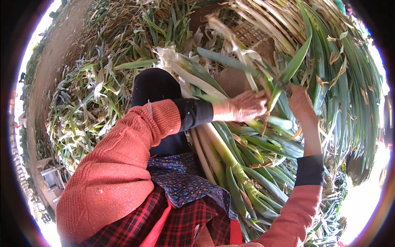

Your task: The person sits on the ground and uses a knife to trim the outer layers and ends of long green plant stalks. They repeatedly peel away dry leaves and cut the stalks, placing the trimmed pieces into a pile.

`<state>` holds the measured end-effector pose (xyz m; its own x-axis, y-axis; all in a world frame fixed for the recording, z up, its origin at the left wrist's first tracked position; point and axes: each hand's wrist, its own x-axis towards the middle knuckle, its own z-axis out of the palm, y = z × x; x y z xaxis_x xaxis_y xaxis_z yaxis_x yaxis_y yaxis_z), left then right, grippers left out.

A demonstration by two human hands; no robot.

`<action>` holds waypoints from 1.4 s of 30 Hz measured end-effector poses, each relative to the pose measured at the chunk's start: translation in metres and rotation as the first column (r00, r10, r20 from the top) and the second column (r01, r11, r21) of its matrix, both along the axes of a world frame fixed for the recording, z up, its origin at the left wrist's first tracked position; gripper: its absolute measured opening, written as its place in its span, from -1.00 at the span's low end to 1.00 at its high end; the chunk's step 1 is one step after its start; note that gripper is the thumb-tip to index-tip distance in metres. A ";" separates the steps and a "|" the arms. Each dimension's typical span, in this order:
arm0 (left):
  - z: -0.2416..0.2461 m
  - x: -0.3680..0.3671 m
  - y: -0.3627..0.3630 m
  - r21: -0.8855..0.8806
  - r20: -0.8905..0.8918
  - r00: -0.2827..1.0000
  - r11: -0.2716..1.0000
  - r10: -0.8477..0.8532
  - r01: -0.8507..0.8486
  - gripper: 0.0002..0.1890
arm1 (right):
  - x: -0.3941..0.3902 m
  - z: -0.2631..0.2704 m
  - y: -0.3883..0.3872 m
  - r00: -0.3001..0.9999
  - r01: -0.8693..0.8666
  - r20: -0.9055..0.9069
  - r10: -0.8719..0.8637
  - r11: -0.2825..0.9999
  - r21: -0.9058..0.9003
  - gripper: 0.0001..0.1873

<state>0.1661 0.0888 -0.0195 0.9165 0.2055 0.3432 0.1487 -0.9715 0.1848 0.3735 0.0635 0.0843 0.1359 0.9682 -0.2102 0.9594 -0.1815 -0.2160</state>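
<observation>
My left hand [247, 106] reaches across my body and is curled on the leaves of a leek-like green onion; motion blurs the fingers. Its pale stalk [251, 77] points up and away. Close by on the right, my right hand [301, 100] is closed round what looks like a small knife [281, 85]. The dark blade lies against a long green leaf [293, 66]; the handle is hidden in my fist. Beneath my hands, several long onions with white stalks [211, 151] lie beside my leg. More stalks with a frayed root end [166, 57] lie past my knee.
A large stack of onions [339, 68] rises at the far right, green leaves hanging down. Behind my hands is a woven basket [250, 34]. Stripped leaves and husks [92, 83] cover the ground on the left. A small stool-like object [53, 176] stands at the far left.
</observation>
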 end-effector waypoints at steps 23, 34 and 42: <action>0.042 -0.068 -0.140 -0.112 0.228 0.953 0.967 -0.199 0.229 -0.82 | -0.144 -0.062 0.023 0.767 -0.468 0.493 0.411 0.884 -0.008 -0.85; 0.014 -0.056 -0.122 -0.204 0.125 0.955 0.935 -0.270 0.291 -0.70 | -0.116 -0.046 0.000 0.960 -0.231 0.151 0.236 0.972 -0.048 -0.79; 0.033 -0.049 -0.136 -0.149 0.064 0.978 0.967 -0.198 0.206 -0.59 | -0.126 -0.046 -0.018 0.988 -0.063 0.128 0.081 0.988 -0.138 -0.63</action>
<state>0.1176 -0.0468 0.0131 0.9278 0.0717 0.3662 -0.0603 -0.9397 0.3367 0.2478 0.0456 0.0383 0.1020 0.9410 -0.3228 0.9895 -0.1293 -0.0643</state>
